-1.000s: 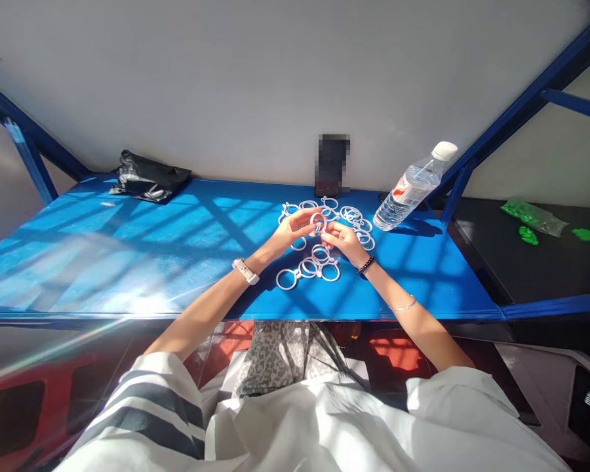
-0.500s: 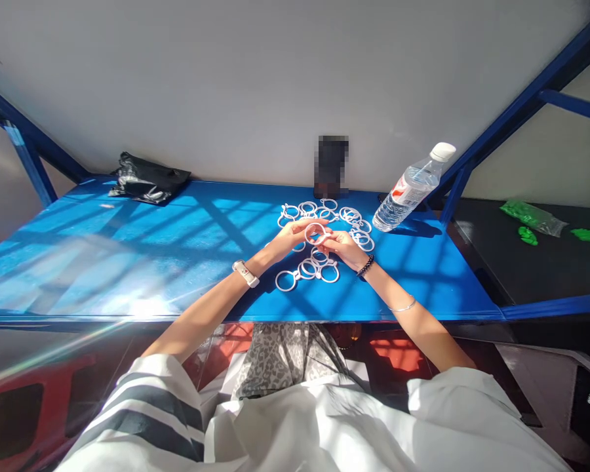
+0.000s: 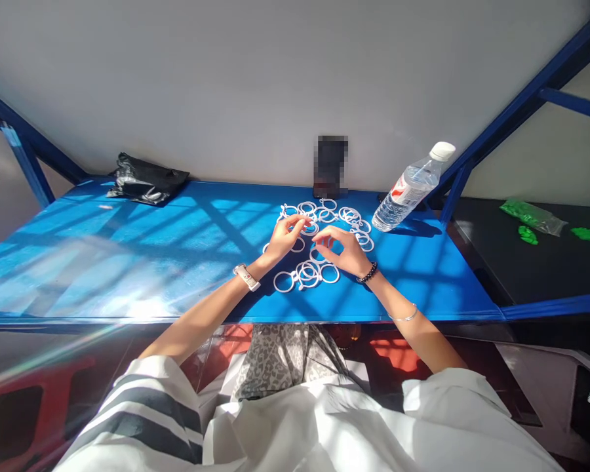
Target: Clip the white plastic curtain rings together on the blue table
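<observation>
Several white plastic rings lie on the blue table (image 3: pixel 142 249): a far pile (image 3: pixel 347 214) near the wall and a near cluster (image 3: pixel 305 272) toward me. My left hand (image 3: pixel 282 239), with a watch on its wrist, reaches to the far pile, and its fingertips pinch a white ring (image 3: pixel 311 228). My right hand (image 3: pixel 347 254), wearing a bead bracelet, hovers over the near cluster with fingers spread and nothing in them. The two hands are a little apart.
A clear water bottle (image 3: pixel 410 189) leans at the back right. A dark phone (image 3: pixel 330 167) stands against the wall behind the rings. A black bag (image 3: pixel 145 179) lies at the back left. Green pieces (image 3: pixel 533 219) sit on a dark surface to the right.
Both hands held one ring together above the table; now they have parted. My right hand has dropped toward the near cluster and spread its fingers, and my left stays by the far pile.
</observation>
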Demonstrator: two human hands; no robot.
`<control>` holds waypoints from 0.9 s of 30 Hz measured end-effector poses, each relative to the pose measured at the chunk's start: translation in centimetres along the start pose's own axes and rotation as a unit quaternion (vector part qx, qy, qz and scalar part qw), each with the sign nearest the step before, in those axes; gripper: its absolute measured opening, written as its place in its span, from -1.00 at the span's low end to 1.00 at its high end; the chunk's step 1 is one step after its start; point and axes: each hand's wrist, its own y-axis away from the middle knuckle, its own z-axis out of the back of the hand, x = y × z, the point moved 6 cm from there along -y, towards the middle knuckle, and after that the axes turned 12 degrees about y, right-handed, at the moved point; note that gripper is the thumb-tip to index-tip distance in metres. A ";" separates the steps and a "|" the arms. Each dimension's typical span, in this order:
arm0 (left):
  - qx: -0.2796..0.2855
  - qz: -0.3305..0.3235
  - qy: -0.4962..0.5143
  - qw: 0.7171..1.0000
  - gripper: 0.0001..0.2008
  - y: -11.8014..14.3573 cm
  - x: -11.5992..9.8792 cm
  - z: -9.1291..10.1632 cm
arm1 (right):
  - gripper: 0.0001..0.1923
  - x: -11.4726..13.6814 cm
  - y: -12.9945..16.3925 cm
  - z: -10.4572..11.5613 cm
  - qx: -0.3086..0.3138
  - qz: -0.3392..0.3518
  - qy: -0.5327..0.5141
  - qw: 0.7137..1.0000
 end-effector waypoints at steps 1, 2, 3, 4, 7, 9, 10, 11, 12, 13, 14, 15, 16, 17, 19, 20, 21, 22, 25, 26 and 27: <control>0.005 -0.003 -0.008 1.000 -0.66 0.0 0.0 0.0 | -0.88 0.8 0.2 -0.3 0.022 0.038 0.018 0.999; 0.013 -0.005 -0.015 1.000 -0.68 0.0 0.0 -0.1 | -0.89 1.3 0.3 -0.7 0.046 0.070 0.036 0.996; 0.020 -0.006 -0.022 1.000 -0.69 0.0 0.0 -0.2 | -0.88 1.7 0.5 -1.3 0.066 0.096 0.058 0.991; 0.025 -0.006 -0.031 0.999 -0.70 0.0 -0.1 -0.4 | -0.87 1.8 0.7 -1.8 0.084 0.118 0.084 0.986; 0.029 -0.009 -0.079 0.996 -0.75 0.0 -0.4 -0.5 | -0.88 1.1 0.6 -2.7 0.095 0.132 0.139 0.977; 0.028 -0.022 -0.134 0.990 -0.78 0.0 -0.8 -0.4 | -0.89 0.3 0.4 -2.3 0.065 0.114 0.157 0.979; 0.031 -0.034 -0.169 0.985 -0.79 0.0 -1.1 -0.4 | -0.89 -0.1 0.2 -2.0 0.049 0.103 0.167 0.979; 0.035 -0.048 -0.204 0.977 -0.79 0.0 -1.3 -0.3 | -0.89 -0.5 0.1 -1.6 0.034 0.089 0.181 0.979; 0.041 -0.062 -0.240 0.968 -0.79 0.0 -1.6 -0.3 | -0.89 -1.0 0.0 -1.2 0.022 0.070 0.198 0.977; 0.048 -0.072 -0.274 0.958 -0.79 0.0 -1.8 -0.4 | -0.89 -1.6 0.0 -0.8 0.014 0.048 0.216 0.975; 0.058 -0.078 -0.306 0.947 -0.80 0.0 -1.9 -0.4 | -0.89 -2.3 0.0 -0.5 0.010 0.022 0.232 0.973; 0.069 -0.077 -0.336 0.936 -0.81 0.1 -1.9 -0.5 | -0.89 -2.9 0.1 -0.3 0.014 -0.005 0.242 0.970; 0.080 -0.073 -0.362 0.926 -0.82 0.1 -1.8 -0.5 | -0.89 -3.5 0.1 -0.3 0.023 -0.026 0.245 0.969; 0.092 -0.065 -0.385 0.916 -0.84 0.2 -1.8 -0.6 | -0.89 -4.0 0.2 -0.4 0.036 -0.041 0.240 0.969; 0.117 -0.049 -0.415 0.901 -0.86 0.3 -1.7 -0.8 | -0.89 -4.6 0.3 -0.8 0.060 -0.058 0.217 0.973; 0.129 -0.041 -0.425 0.895 -0.87 0.4 -1.7 -0.9 | -0.90 -4.7 0.4 -1.1 0.071 -0.064 0.202 0.975; 0.143 -0.035 -0.433 0.889 -0.88 0.5 -1.7 -1.0 | -0.90 -4.7 0.4 -1.4 0.082 -0.071 0.185 0.977; 0.162 -0.029 -0.439 0.883 -0.88 0.6 -1.7 -1.2 | -0.90 -4.6 0.4 -1.7 0.093 -0.079 0.167 0.978; 0.216 -0.020 -0.451 0.866 -0.86 0.8 -1.7 -1.6 | -0.87 -3.9 0.5 -2.7 0.128 -0.091 0.119 0.980; 0.228 -0.016 -0.454 0.861 -0.85 0.8 -1.7 -1.6 | -0.86 -3.5 0.5 -2.9 0.136 -0.090 0.109 0.981; 0.236 -0.008 -0.457 0.858 -0.84 0.8 -1.7 -1.6 | -0.86 -3.2 0.6 -3.1 0.142 -0.087 0.099 0.981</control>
